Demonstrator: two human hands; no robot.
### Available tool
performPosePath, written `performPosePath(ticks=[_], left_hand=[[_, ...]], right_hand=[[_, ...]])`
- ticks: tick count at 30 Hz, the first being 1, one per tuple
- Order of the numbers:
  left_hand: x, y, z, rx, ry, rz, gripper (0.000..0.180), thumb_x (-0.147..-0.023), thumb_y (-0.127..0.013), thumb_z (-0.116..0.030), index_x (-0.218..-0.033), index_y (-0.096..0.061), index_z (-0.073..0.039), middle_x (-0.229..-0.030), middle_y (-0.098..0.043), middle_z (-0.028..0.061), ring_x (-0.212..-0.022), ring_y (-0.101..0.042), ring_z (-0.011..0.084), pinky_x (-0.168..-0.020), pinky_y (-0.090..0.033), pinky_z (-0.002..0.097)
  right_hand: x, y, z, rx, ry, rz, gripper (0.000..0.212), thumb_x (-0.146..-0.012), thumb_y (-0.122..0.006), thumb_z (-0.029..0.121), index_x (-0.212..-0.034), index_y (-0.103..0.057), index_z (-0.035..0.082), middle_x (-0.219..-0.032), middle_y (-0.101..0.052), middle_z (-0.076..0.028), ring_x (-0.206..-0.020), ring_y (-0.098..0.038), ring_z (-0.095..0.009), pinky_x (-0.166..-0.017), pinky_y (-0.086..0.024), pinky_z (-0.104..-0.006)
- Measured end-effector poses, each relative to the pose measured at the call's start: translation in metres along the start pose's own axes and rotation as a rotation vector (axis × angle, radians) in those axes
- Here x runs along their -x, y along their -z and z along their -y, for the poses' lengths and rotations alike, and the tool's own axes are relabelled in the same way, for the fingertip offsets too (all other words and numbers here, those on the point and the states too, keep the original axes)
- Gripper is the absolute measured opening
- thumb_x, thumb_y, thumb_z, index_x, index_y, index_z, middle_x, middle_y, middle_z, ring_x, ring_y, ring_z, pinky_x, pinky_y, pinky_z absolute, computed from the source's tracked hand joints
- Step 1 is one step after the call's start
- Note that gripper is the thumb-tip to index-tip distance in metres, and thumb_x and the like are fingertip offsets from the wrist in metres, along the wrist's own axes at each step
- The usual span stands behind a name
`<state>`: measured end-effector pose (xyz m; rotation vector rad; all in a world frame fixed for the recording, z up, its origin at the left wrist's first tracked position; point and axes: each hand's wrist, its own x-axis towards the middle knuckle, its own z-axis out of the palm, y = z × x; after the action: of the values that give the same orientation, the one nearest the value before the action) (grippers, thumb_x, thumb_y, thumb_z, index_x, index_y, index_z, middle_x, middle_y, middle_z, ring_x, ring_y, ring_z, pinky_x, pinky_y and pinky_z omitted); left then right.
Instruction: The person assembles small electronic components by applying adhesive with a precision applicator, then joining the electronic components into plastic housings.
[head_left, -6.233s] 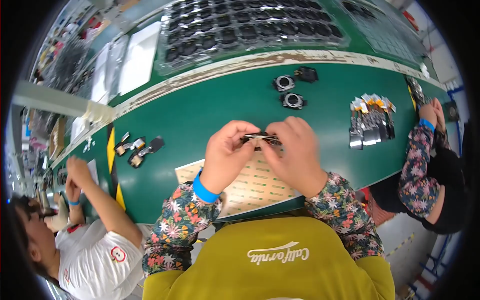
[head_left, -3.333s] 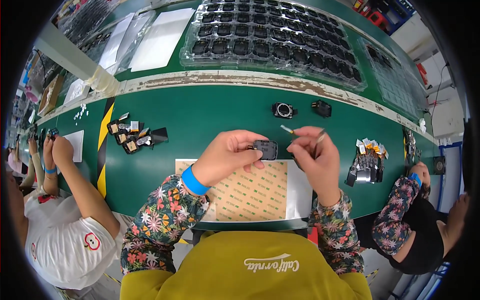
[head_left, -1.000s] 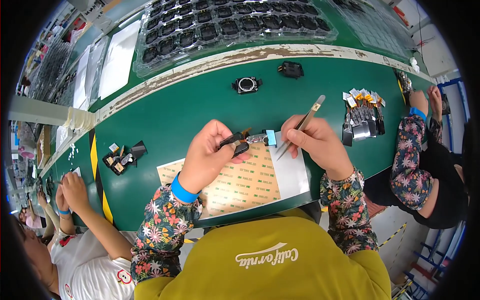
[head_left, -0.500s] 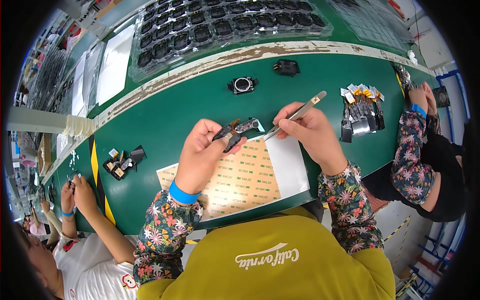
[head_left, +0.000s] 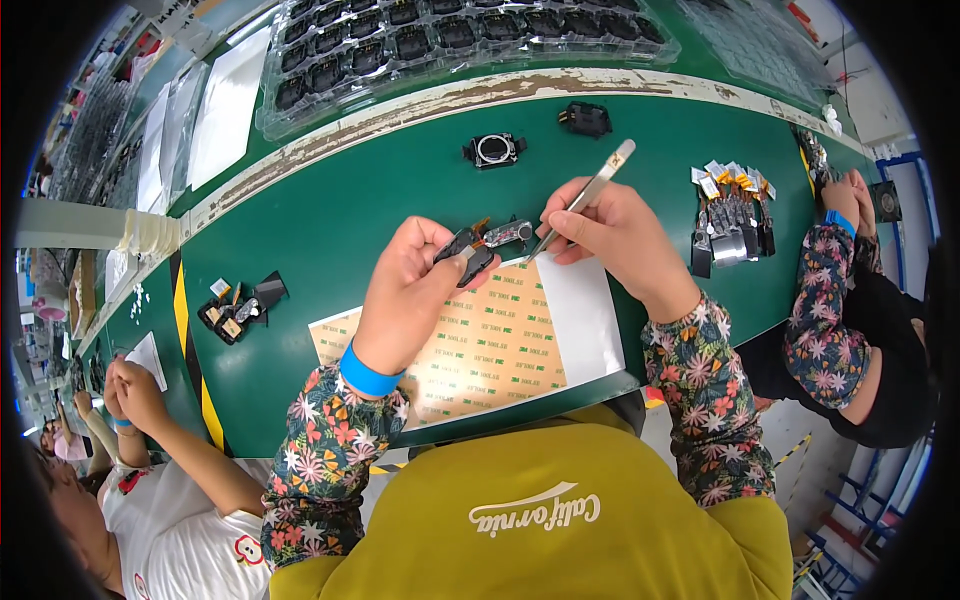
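My left hand [head_left: 405, 290] grips a small black part with a flex strip [head_left: 490, 240], held just above the green bench. My right hand [head_left: 620, 235] pinches metal tweezers [head_left: 582, 198], whose tip touches the right end of that part. Under both hands lies a tan printed sheet [head_left: 470, 345] with a white sheet [head_left: 585, 315] at its right side. Both forearms wear flowered sleeves, and a blue band circles my left wrist.
Two black parts [head_left: 493, 150] [head_left: 585, 118] lie further back on the green bench [head_left: 330, 220]. Trays of black parts [head_left: 450, 30] run along the back. A co-worker's hands [head_left: 130, 390] work at the left near small parts [head_left: 235, 310]; another person's hand [head_left: 850, 195] is at the right by silver pieces [head_left: 730, 220].
My right hand with the tweezers has come in toward the part in my left hand. The tip now touches it. A second ago the tweezers were further off, by a small blue piece.
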<state>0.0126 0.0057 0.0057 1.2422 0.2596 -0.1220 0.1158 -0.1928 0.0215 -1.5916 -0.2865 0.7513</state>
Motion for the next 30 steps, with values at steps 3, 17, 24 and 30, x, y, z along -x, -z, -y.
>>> performPosePath(ticks=[3,17,24,30], left_hand=[[0.000,0.000,0.001,-0.016,-0.004,0.007,0.007,-0.089,-0.040,0.006,-0.093,-0.041,0.000,-0.098,-0.059,0.0162,-0.097,-0.062,0.0253,-0.081,-0.052,0.0289],[-0.002,-0.002,0.000,-0.059,-0.031,0.004,0.008,-0.088,-0.039,0.007,-0.092,-0.040,0.000,-0.097,-0.059,0.0168,-0.095,-0.063,0.0247,-0.077,-0.052,0.0264],[0.001,0.001,0.004,-0.029,-0.080,-0.023,0.008,-0.088,-0.040,0.007,-0.093,-0.040,0.000,-0.096,-0.060,0.0160,-0.091,-0.064,0.0232,-0.076,-0.053,0.0266],[0.004,-0.004,0.004,0.068,-0.129,-0.052,0.008,-0.090,-0.042,0.004,-0.094,-0.039,-0.002,-0.096,-0.060,0.0144,-0.088,-0.065,0.0256,-0.073,-0.056,0.0299]], right_hand=[[-0.004,0.000,0.001,0.044,-0.025,0.035,0.011,-0.088,-0.057,0.013,-0.090,-0.058,0.002,-0.084,-0.062,-0.005,-0.071,-0.059,-0.008,-0.062,-0.052,-0.0214],[-0.004,0.021,0.000,-0.232,-0.074,0.091,0.017,-0.089,-0.057,0.017,-0.093,-0.059,0.001,-0.082,-0.064,-0.009,-0.066,-0.061,-0.011,-0.061,-0.053,-0.0230],[-0.003,0.022,-0.003,-0.645,-0.020,0.034,0.018,-0.090,-0.057,0.019,-0.100,-0.056,0.004,-0.085,-0.064,-0.011,-0.056,-0.048,-0.009,-0.045,-0.038,-0.0192],[0.007,-0.029,0.007,-0.681,0.096,0.059,0.019,-0.091,-0.055,0.017,-0.104,-0.056,0.003,-0.090,-0.065,-0.014,-0.050,-0.042,-0.007,-0.040,-0.030,-0.0192]])
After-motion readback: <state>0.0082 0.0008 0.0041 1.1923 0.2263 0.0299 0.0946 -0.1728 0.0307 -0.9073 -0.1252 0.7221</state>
